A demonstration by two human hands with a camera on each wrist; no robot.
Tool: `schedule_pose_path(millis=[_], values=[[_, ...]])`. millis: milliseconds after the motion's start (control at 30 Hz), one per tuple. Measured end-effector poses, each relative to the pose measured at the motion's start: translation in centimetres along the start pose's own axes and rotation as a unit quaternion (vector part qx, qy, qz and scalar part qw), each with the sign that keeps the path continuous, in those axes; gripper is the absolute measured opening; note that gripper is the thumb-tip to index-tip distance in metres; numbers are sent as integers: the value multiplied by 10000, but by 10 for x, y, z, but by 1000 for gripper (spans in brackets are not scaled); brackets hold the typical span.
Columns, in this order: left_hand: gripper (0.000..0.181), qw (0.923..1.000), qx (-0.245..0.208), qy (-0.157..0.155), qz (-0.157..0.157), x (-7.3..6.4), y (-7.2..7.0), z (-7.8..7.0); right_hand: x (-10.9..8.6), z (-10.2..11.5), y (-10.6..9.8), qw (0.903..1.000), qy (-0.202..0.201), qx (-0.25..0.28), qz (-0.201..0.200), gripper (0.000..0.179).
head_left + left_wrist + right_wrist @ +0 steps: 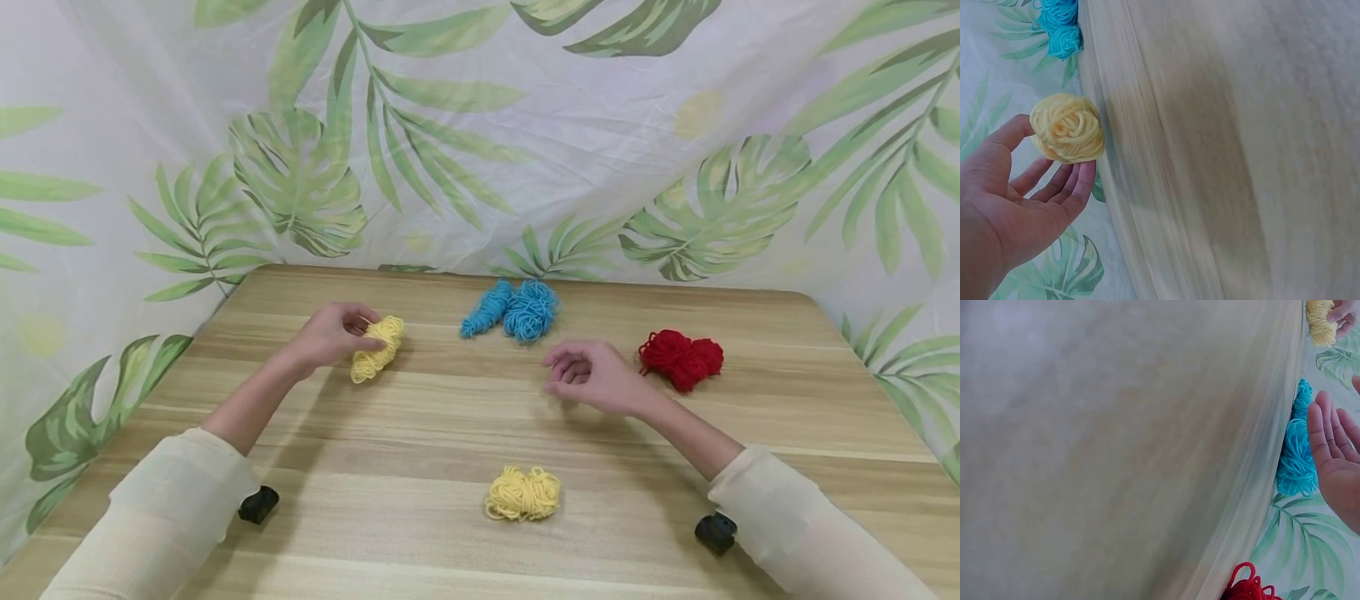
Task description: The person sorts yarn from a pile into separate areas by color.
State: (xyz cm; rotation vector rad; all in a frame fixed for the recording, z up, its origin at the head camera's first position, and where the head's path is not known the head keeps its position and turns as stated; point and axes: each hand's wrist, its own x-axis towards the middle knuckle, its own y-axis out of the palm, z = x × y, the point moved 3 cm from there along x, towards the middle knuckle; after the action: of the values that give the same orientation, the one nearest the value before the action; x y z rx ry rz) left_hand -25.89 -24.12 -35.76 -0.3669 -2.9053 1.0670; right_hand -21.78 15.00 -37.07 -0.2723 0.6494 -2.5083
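Observation:
My left hand pinches a skein of yellow yarn between thumb and fingers at the left of the table. In the left wrist view the yellow skein shows its coiled end, with the thumb on one side and fingertips along the other. My right hand hovers over the middle right of the table, fingers loosely bent and holding nothing. Just beyond it lie two blue yarn skeins, side by side. Red yarn rests to its right, close by the wrist.
A second yellow yarn skein lies near the front middle of the wooden table. Small black objects appear beside both sleeves. A leaf-print cloth hangs behind the table's back edge.

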Motion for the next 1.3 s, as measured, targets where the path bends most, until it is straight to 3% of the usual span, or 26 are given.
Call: schedule_pose_path(millis=[467,900,1300], values=[[47,9998,19,-208,7,-4,-10,8,-10,9,11,9984,-223,25,515,33],[52,9993,71,-355,-34,-8,-21,24,-18,18,19,9954,-360,188,869,32],[55,9989,172,-426,-59,-9,-26,28,-27,24,25,9881,-466,322,1428,36]])
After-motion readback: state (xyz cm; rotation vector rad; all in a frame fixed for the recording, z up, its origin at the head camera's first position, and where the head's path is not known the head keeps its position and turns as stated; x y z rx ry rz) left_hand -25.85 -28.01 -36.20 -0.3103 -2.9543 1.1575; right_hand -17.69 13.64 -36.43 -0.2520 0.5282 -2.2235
